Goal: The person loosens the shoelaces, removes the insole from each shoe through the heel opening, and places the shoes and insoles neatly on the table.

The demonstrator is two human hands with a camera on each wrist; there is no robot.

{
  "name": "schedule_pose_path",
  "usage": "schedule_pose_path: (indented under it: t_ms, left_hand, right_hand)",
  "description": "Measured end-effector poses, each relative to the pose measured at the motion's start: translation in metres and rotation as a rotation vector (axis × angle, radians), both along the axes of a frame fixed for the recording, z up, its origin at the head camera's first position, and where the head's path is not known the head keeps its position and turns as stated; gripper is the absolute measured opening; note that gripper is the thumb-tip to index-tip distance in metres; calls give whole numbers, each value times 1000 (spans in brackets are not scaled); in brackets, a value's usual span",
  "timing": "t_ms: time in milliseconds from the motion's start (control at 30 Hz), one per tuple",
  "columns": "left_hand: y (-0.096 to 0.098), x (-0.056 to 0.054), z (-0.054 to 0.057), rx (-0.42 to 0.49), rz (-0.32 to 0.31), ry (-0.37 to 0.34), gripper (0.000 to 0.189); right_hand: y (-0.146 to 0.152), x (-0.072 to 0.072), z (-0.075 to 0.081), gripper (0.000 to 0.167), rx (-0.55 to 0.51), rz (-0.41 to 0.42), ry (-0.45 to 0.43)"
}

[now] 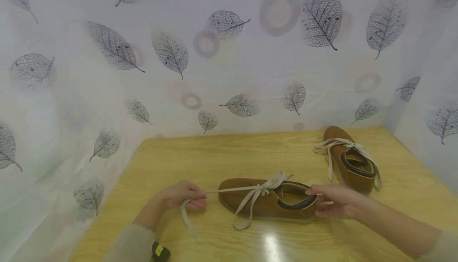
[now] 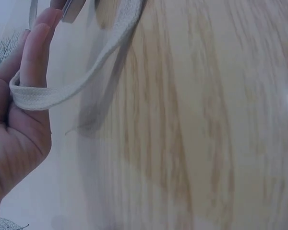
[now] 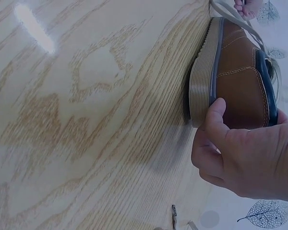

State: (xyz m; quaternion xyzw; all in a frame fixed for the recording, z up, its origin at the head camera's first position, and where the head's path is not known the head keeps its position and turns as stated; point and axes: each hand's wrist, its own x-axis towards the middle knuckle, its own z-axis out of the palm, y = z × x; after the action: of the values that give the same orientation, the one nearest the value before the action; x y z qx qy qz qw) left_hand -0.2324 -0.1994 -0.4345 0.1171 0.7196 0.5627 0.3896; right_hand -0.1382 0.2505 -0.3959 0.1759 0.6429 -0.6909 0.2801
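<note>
A brown shoe (image 1: 229, 198) with a dark padded collar lies on the wooden table, toe to the left. Its pale lace is tied in a bow (image 1: 262, 190) with loops. My left hand (image 1: 186, 195) pinches one lace, drawn straight out past the toe, and the lace's loose end (image 1: 189, 222) hangs below the fingers. In the left wrist view that flat woven lace (image 2: 86, 84) bends around a finger. At the heel, my right hand (image 1: 336, 201) grips the back of the shoe. The right wrist view shows its fingers against the brown heel (image 3: 237, 103) above the ridged sole.
A second brown shoe (image 1: 352, 174) with a tied pale lace sits at the back right, behind the right hand. A small black item with a yellow mark (image 1: 160, 252) is beside the left sleeve. Leaf-printed sheeting (image 1: 250, 55) surrounds the wooden table (image 1: 200, 158).
</note>
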Motion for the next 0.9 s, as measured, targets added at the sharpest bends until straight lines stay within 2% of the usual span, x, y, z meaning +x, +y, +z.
schedule_pose_path:
  t_ms: [267,567,767,900]
  left_hand:
    - [-16,-1,-4,-10,8,-19,29]
    - [-29,-1,6,-39,16,6,29]
    - [-41,-3,12,-54,36,24,31]
    - [-50,-4,10,-45,40,22,33]
  right_hand:
    - [0,2,-1,44,-2,-7,-6]
    - [0,2,1,12,-19,-2,-12]
    - [-1,2,2,8,-16,-1,-8]
    - [0,2,3,10,-13,-3,-9]
